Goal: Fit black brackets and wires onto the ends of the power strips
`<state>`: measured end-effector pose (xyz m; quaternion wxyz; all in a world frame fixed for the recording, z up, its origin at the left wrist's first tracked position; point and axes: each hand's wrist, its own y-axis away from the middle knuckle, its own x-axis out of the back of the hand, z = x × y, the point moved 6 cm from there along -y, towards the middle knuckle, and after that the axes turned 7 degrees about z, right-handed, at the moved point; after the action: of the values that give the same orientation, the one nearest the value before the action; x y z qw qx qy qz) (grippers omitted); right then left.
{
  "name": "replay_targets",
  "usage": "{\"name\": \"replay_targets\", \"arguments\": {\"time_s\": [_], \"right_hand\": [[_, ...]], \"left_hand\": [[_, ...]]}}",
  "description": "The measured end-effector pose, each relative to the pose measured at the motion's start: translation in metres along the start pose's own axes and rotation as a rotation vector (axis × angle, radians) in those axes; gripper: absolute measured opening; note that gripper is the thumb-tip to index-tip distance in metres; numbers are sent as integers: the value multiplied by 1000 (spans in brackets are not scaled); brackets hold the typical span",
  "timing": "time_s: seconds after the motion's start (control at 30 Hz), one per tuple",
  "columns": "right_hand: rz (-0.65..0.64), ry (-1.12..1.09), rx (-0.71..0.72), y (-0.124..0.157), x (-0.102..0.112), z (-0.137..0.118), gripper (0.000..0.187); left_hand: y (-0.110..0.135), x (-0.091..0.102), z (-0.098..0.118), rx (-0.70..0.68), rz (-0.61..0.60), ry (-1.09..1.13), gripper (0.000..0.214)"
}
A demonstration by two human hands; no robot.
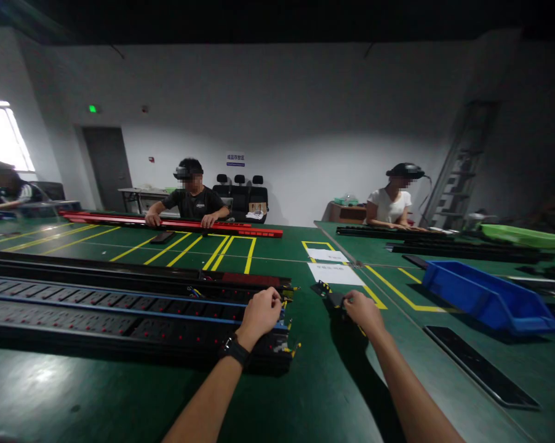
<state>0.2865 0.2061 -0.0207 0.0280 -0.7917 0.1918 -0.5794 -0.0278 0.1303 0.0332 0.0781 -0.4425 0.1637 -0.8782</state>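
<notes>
Several long black power strips [120, 314] lie side by side on the green table [314, 381], running off to the left. My left hand [260, 312], with a dark watch on its wrist, is closed at the right end of the strips, where coloured wire ends stick out. My right hand [363, 309] is closed on a small black part [333, 299] with yellow markings, lying on the table just right of the strips. What the left fingers pinch is too small to make out.
A blue bin [485, 295] stands at the right, a flat black panel [480, 366] in front of it. Two white papers [335, 274] lie beyond my hands. Across the table one person handles a long red strip [176, 223], another works on black strips [397, 232]. A third person sits at far left.
</notes>
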Motion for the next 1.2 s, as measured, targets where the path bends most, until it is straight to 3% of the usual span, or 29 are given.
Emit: {"name": "replay_targets", "arguments": {"time_s": [0.2,0.3,0.4,0.5,0.67,1.03,1.2], "right_hand": [[12,113,35,12,10,-15,30],[107,169,98,18,21,-30,28],[183,26,324,29,30,-71,26],[82,-190,580,49,23,-123,24],[43,-109,689,69,9,-173,18],[-149,95,714,54,8,-198,16],[-122,181,813,60,16,-206,18]], "left_hand": [[0,2,2,-7,-3,8,17],[-1,1,1,-17,5,21,16],[-2,0,-1,-15,22,34,16],[-2,0,-2,-24,39,48,17],[-1,0,-2,-15,41,32,16],[0,0,-2,24,22,-7,18],[0,-3,-3,33,15,-9,18]]}}
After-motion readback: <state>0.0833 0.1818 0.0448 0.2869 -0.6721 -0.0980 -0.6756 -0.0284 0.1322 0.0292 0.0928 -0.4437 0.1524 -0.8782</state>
